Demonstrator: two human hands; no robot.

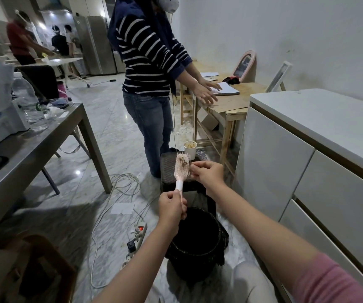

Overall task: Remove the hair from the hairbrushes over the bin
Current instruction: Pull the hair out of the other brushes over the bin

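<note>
From where I stand, everything turns on how the hairbrush (181, 169) sits between the two hands: it is held nearly upright, its long axis running from the thin handle at the bottom to the bristled pink head at the top, leaning only a little away from the person. The left hand (171, 205) is clamped on the handle's lower end, fingers curled shut around it, so that hand is the anchor and sits below the brush. The right hand (207, 172) is the one nearer the head, just to its right, with thumb and fingertips pinched together at the edge of the bristles, apparently on strands of the dark hair (184, 164) tangled there (whether it has truly caught any I cannot tell, the strands being too fine to see). The black bin (198, 239) stands on the floor below and nearer the person than the brush head, under the left wrist rather than straight under the bristles. So I judge that the pull must go sideways and outward from the bristles, to the right, and the pinched hair then be carried down and back toward the bin's open mouth to drop in
</note>
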